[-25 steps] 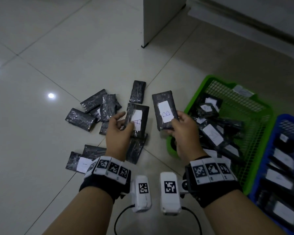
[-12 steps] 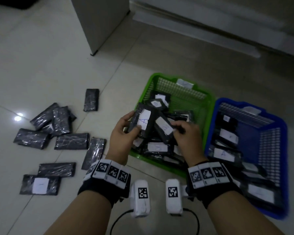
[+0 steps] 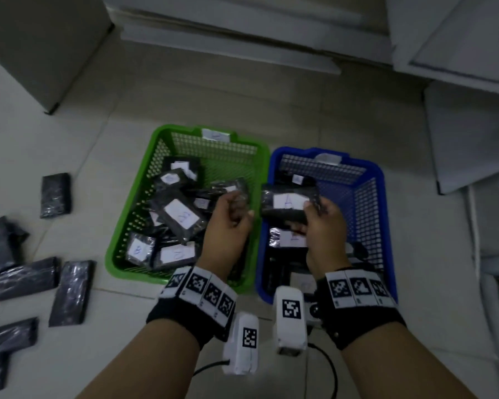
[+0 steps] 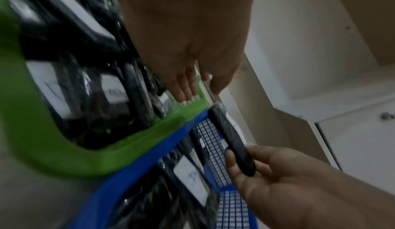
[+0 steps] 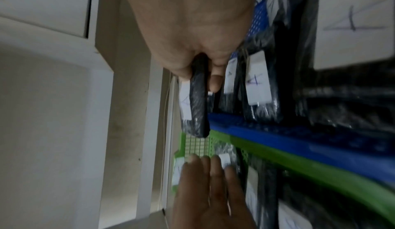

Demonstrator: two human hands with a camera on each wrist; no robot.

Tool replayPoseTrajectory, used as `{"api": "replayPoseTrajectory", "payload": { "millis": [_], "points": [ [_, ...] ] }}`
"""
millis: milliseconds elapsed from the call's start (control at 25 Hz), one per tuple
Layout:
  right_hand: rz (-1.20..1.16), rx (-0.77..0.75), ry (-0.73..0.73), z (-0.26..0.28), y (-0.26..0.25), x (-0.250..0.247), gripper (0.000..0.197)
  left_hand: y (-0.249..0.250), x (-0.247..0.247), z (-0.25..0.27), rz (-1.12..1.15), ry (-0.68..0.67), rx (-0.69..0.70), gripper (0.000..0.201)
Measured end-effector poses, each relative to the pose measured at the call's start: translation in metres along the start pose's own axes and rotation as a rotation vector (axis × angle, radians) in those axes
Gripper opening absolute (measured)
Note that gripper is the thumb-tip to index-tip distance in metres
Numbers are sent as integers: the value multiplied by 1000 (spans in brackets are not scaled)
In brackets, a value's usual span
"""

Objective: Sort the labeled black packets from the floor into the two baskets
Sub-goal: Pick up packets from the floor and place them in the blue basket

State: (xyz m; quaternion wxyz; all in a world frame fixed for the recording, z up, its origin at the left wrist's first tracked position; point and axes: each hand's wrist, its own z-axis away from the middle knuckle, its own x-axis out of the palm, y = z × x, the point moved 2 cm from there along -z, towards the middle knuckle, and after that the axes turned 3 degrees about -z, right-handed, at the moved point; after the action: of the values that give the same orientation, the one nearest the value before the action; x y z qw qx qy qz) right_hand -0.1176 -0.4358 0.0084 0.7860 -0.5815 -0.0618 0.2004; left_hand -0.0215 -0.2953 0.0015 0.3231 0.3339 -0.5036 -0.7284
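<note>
My right hand (image 3: 320,217) pinches a black packet with a white label marked A (image 3: 285,201) by its right end, above the left part of the blue basket (image 3: 386,226). The right wrist view shows this packet (image 5: 198,97) edge-on between thumb and fingers. My left hand (image 3: 231,214) hovers over the right side of the green basket (image 3: 131,197), fingers relaxed and holding nothing. A packet marked B (image 3: 182,217) lies on top of the green basket's pile. Packets marked A (image 4: 190,176) lie in the blue basket.
Several black packets (image 3: 69,292) lie on the tiled floor at the left, one (image 3: 55,194) apart from the rest. The two baskets stand side by side, rims touching. White cabinet bases and a step run behind and to the right.
Both hands moved right, over the baskets. The B packet left my right hand and lies in the green basket. The A packet passed from my left hand to my right.
</note>
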Motion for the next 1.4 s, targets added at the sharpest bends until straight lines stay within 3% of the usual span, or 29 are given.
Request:
{"api": "replayPoseTrajectory", "payload": {
  "millis": [160,280,440,520,600,720,880,1000,1120,1240,1360,1400],
  "points": [
    [80,71,165,-49,17,-33,17,-15,40,5,-495,-83,165,49],
    [289,55,95,-73,33,-29,19,-24,40,5,-560,-62,217,53],
    [774,-38,-58,-80,49,-16,28,-27,40,5,-609,-78,252,53],
    [917,-137,-41,-63,44,-13,35,-24,36,10,-709,-112,324,48],
    [839,-325,-13,-32,38,-6,38,-22,20,21,-762,-150,435,38],
    [687,-467,-125,36,34,21,34,-29,-37,44,-786,-33,503,29],
    [771,-604,-271,124,47,81,38,-60,-160,86,-775,313,330,25],
    [784,-721,-328,157,56,109,44,-93,-222,107,-818,440,149,24],
    [694,-790,-557,204,70,162,45,-129,-284,131,-894,560,-53,30],
    [641,-820,-819,239,92,215,43,-160,-317,147,-916,538,-230,56],
    [773,-853,-1052,257,117,257,50,-184,-334,154,-949,398,-416,75],
    [858,-853,-1105,258,124,265,55,-189,-338,155,-955,383,-422,76]
  ]
}}
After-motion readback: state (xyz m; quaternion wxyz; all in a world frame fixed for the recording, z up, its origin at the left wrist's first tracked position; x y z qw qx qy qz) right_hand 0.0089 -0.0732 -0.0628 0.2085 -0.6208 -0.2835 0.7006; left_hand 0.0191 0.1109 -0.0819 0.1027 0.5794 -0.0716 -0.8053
